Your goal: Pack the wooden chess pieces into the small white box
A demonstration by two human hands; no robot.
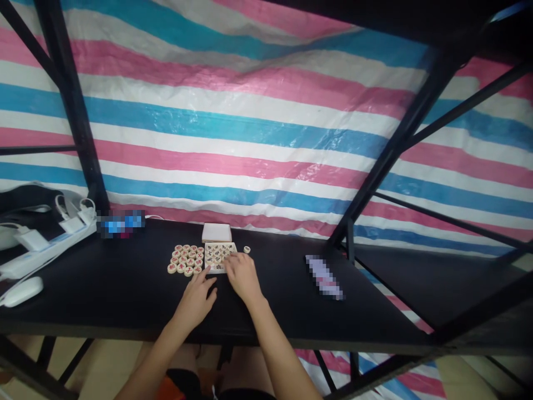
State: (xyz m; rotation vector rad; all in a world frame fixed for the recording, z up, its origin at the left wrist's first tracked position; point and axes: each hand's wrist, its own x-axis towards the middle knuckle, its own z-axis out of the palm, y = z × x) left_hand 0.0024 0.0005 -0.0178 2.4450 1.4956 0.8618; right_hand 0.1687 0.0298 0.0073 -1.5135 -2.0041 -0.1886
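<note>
Well, my head view shows the left hand (196, 297), empty, fingers loosely spread, index at the white tray (212, 269), palm down; the right hand's (245, 278) fingers bend over the tray's black-marked pieces (217, 253), grip hidden from me, knuckles up.

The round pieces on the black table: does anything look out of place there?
One thing: a single piece lies alone on the black table, just right of the white tray. It looks stray because other dark-marked pieces sit inside the tray and the red-marked ones are grouped on its left.
</note>
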